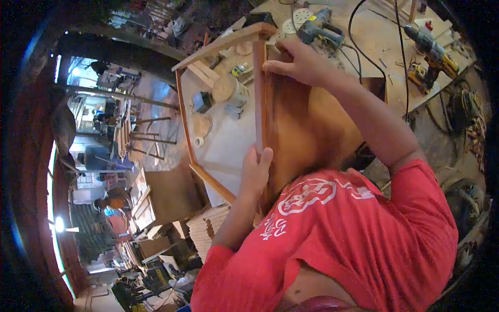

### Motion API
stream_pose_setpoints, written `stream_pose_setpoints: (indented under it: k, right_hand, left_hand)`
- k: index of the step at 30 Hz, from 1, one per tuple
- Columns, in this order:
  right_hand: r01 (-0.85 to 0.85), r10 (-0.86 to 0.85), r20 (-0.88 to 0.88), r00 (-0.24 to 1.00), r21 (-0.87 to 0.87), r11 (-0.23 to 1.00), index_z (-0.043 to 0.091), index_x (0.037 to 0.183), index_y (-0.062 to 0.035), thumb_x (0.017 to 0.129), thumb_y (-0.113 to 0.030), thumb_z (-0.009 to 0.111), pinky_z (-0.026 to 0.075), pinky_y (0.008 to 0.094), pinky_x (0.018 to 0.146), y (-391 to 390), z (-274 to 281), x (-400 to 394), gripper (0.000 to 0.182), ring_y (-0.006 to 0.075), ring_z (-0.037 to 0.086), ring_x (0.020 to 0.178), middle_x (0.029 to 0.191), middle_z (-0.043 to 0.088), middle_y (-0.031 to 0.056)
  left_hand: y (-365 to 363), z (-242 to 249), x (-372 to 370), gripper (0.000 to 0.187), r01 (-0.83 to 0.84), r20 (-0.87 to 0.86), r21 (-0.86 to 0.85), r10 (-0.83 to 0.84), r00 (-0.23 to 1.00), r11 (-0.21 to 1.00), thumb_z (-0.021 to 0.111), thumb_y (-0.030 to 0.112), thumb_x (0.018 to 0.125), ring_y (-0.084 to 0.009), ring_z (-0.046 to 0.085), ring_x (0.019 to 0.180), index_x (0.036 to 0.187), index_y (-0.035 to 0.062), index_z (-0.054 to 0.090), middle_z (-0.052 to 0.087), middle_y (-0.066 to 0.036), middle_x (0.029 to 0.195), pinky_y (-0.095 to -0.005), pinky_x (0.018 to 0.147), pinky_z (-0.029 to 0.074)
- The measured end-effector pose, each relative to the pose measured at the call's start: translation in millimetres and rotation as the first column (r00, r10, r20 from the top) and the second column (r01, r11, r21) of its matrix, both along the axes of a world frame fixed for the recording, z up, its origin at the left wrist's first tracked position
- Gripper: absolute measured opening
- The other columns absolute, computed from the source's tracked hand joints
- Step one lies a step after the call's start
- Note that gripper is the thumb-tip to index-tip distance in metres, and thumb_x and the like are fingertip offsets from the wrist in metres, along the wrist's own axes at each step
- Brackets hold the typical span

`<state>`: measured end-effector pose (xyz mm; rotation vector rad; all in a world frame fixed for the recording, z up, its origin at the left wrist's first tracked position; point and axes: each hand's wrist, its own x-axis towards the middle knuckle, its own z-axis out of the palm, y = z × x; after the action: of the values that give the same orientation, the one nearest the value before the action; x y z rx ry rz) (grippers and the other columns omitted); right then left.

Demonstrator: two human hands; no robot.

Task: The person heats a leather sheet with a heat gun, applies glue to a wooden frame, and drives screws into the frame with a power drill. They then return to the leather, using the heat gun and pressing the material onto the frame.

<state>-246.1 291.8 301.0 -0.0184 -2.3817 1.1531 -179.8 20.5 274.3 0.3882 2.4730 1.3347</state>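
A wooden frame (261,99) with slim reddish-brown bars stands before my chest, and a broad brown panel (306,125), partly blurred, adjoins its near bar. My right hand (296,63) is closed around the upper end of that bar, thumb on the near side and fingers curled over the edge. Lower down, my left hand (255,169) grips the same bar, its thumb along the face; some of its fingers are hidden behind the wood. Through the frame, a round tub (231,91) shows on the pale worktop (228,145).
A corded power tool (319,30) lies on the bench beyond my right hand, with black cables near it. Farther right is a yellow-and-black cordless drill (434,54). Stacked wood pieces (205,229) stand near my left elbow. Another person (115,202) is in the background.
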Motion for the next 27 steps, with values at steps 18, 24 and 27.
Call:
stream_pose_setpoints:
  k: [18, 24, 27]
  right_hand:
    - [-0.574, 0.542, -0.191, 0.818, -0.326, 0.751, 0.057, 0.106, -0.0007, 0.085, -0.023, 0.065, 0.043, 0.0264, 0.077, -12, 3, -14, 0.032, 0.0076, 0.050, 0.086, 0.090, 0.058, -0.0014]
    - [-0.488, 0.464, -0.154, 0.873, -0.284, 0.825, 0.054, 0.112, -0.0020, 0.085, -0.020, 0.063, 0.043, 0.0269, 0.081, -16, 38, 4, 0.033, 0.0099, 0.052, 0.091, 0.095, 0.058, 0.0025]
    - [-0.344, 0.217, -0.430, 0.876, -0.244, 0.907, 0.055, 0.111, -0.0028, 0.084, -0.015, 0.063, 0.043, 0.0268, 0.080, -29, 49, 11, 0.031, 0.0138, 0.055, 0.089, 0.095, 0.059, 0.0059]
  left_hand:
    - [-18, -5, 26, 0.046, 0.053, -0.120, 0.243, -0.024, 0.992, 0.969, 0.060, 0.041, 0.086, -0.0111, 0.054, 0.074, 0.104, -0.0006, 0.055, 0.059, -0.004, 0.080, -0.0272, 0.064, 0.044]
    - [-14, -8, 25, 0.039, -0.005, -0.176, 0.293, 0.059, 0.983, 0.956, 0.056, 0.036, 0.089, -0.0104, 0.052, 0.077, 0.104, 0.0004, 0.055, 0.058, -0.004, 0.087, -0.0262, 0.067, 0.043]
    - [-6, -15, 11, 0.035, -0.021, -0.286, 0.254, 0.096, 0.954, 0.967, 0.056, 0.034, 0.089, -0.0113, 0.052, 0.073, 0.100, 0.0009, 0.056, 0.058, -0.004, 0.082, -0.0268, 0.064, 0.043]
